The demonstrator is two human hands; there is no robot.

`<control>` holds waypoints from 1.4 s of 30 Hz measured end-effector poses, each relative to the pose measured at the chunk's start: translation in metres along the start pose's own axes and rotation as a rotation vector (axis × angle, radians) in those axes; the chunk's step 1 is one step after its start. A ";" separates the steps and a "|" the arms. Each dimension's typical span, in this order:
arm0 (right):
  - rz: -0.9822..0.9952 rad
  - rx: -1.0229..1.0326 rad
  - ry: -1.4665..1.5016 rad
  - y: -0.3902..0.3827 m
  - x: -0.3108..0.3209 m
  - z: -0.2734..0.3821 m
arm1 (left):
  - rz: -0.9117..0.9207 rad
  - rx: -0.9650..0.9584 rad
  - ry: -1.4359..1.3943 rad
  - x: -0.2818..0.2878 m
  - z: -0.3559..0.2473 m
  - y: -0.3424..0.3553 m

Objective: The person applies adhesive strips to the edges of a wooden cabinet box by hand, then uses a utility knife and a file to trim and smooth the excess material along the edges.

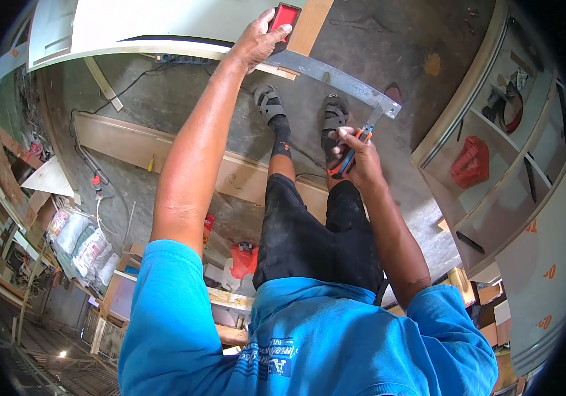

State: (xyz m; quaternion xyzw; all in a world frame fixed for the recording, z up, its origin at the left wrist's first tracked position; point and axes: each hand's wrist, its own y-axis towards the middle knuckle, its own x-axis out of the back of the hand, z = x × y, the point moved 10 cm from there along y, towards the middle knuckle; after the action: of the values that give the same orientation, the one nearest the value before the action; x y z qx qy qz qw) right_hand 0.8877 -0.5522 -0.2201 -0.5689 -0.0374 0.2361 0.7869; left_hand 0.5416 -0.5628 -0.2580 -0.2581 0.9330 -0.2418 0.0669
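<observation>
Grey workshop floor (389,56) is seen below, bordered at upper left by one white panel (151,23) and at right by one curved cabinet (514,138). Counted: one metal rule (336,78), one red-and-black block (287,16), one hand tool (344,163), two grey sandals (270,102), and two red plastic bags, one in the cabinet (470,162) and one left of the knees (243,261). The block is gripped by the left hand (256,43), thumb laid across its red face, beside a light-brown wooden strip (313,26). The hand tool is gripped by the right hand (362,155); its handles are orange and dark, and its metal end is overlapped in view with the rule's far end; contact cannot be told. The rule is flat, silvery and marked, and is extended from near the left wrist past the panel's curved edge, over the floor. Its far end is squared. Floor is left between the rule and the cabinet; behind the legs, passage is crossed by one long board (131,138).
</observation>
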 end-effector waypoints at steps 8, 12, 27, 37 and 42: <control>-0.011 -0.053 -0.073 -0.006 0.017 -0.008 | 0.110 0.116 -0.070 -0.013 -0.029 -0.016; 0.028 -0.030 -0.133 -0.012 0.008 0.001 | -0.084 0.122 0.092 0.001 -0.040 -0.023; 0.084 0.260 -0.818 -0.029 -0.027 0.086 | -0.351 -0.151 0.398 0.009 -0.050 -0.017; 0.133 0.290 -0.843 -0.034 -0.057 0.087 | -0.239 -0.095 0.379 0.002 -0.047 -0.014; 0.162 0.495 -1.305 -0.032 -0.095 0.114 | -0.226 -0.088 0.501 -0.002 -0.037 -0.009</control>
State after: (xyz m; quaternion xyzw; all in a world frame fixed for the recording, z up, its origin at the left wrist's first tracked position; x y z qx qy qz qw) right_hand 0.7766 -0.4995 -0.1310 -0.1161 -0.4047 0.5886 0.6902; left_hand 0.5381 -0.5532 -0.2212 -0.2956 0.8952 -0.2635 -0.2044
